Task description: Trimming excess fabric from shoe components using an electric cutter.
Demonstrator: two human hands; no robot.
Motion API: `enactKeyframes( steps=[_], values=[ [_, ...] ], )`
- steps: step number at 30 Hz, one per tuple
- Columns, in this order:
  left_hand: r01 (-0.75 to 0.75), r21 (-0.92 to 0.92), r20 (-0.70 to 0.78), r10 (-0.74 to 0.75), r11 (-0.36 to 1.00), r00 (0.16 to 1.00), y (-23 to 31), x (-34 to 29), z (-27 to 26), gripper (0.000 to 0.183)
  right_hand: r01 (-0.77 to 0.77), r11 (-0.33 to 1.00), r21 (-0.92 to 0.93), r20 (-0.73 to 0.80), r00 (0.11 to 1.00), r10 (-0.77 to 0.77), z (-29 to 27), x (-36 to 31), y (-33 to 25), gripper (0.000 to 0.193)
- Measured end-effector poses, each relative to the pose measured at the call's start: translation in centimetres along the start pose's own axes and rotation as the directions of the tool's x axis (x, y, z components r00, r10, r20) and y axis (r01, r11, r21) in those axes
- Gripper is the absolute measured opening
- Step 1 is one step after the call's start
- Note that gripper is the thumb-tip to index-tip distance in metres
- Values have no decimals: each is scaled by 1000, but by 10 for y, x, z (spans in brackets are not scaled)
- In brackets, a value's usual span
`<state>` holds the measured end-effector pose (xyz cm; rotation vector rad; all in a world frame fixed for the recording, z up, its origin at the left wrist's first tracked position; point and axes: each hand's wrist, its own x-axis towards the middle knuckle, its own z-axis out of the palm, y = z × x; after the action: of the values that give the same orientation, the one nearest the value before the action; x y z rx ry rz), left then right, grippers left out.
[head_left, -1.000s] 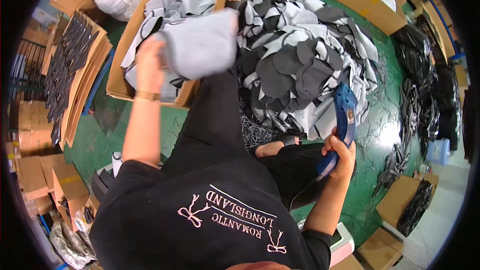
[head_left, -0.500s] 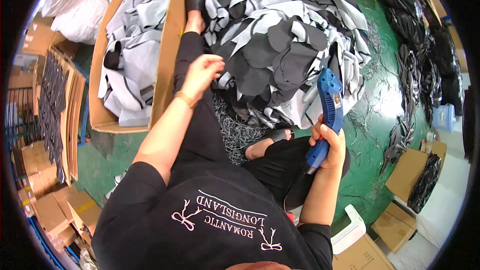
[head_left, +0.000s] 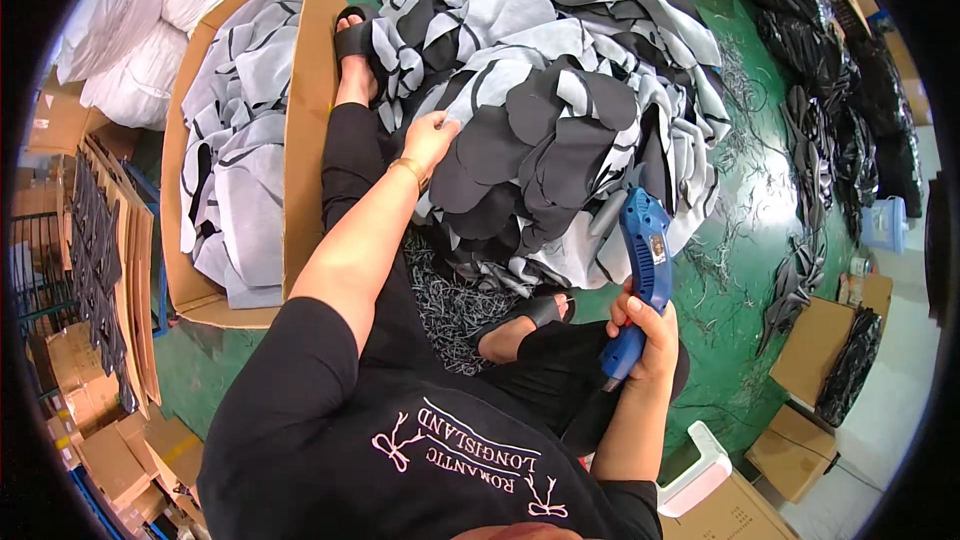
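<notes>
A large heap of cut fabric pieces [head_left: 540, 30], dark grey on one face and pale grey on the other, lies on the floor before me. My left hand [head_left: 428, 146] reaches to the heap's near left side, its fingers closed on the edge of a fabric piece [head_left: 480, 145]. Dark rounded flaps overlap beside it. In my right hand [head_left: 650, 332] is a blue pair of electric scissors [head_left: 645, 245], gripped by the handle. Its blade end points away from me, at the heap's right side, and seems apart from the cloth.
An open cardboard box [head_left: 300, 130] full of similar pieces stands at left, beside my outstretched leg. Thin offcut strips [head_left: 450, 315] lie between my legs. Black plastic bags [head_left: 840, 90] line the right; white sacks [head_left: 130, 30] and stacked cartons [head_left: 115, 455] are at left.
My left hand has come from above the floor by my leg onto the heap and closed on a piece's edge. The electric scissors are slightly lower and further left in view.
</notes>
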<state>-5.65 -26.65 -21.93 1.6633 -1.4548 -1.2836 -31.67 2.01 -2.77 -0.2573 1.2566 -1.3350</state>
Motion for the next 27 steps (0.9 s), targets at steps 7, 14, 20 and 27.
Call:
enactKeyframes(
  steps=[7, 14, 20, 27],
  values=[
    [-262, -375, 79, 312, 890, 947, 80, -74, -56, 19, 20, 997, -79, 35, 999, -17, -4, 0, 8, 40],
    [32, -964, 128, 355, 264, 926, 143, -177, -102, 34, 33, 999, 11, 44, 998, -34, -2, -15, 23, 41],
    [500, -580, 615, -57, 643, 787, 102, -272, -67, 30, -6, 957, 290, 252, 965, -70, 20, -20, 60, 48],
    [-412, 125, 748, 187, 902, 637, 61, -324, -46, 61, 69, 998, -11, 168, 984, -66, 56, -58, 48, 39]
  ],
)
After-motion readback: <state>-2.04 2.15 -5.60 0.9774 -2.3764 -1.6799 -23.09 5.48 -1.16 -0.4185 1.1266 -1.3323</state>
